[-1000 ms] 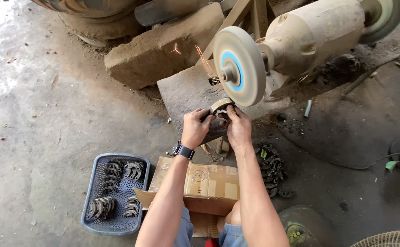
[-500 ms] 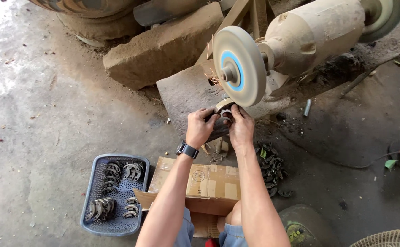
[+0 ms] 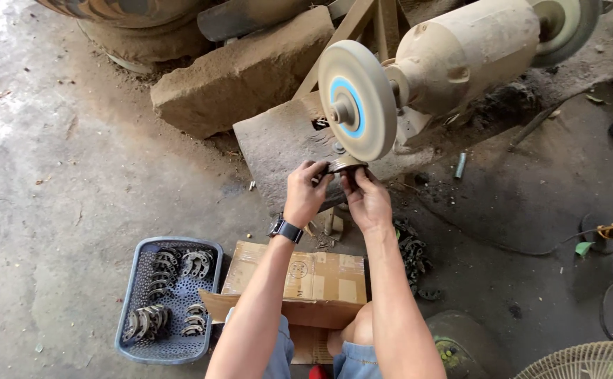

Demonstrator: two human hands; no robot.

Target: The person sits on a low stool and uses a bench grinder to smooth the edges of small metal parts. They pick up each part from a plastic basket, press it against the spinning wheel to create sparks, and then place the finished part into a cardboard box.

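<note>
Both hands hold one small curved metal part [image 3: 346,165] up against the lower rim of a pale grinding wheel [image 3: 358,100] on a dusty bench grinder [image 3: 471,52]. My left hand [image 3: 305,191], with a dark watch on its wrist, grips the part's left end. My right hand [image 3: 365,198] grips the right end. Most of the part is hidden by my fingers. No sparks show at the wheel.
A blue plastic basket [image 3: 130,324] with several similar curved metal parts sits on the concrete floor at lower left. A cardboard box [image 3: 318,275] lies between my arms. A pile of dark parts [image 3: 413,253] lies to the right. A stone block [image 3: 240,77] sits behind.
My hands have lifted the part up from a little below the wheel to touch its lower rim. The few sparks seen a second ago are gone.
</note>
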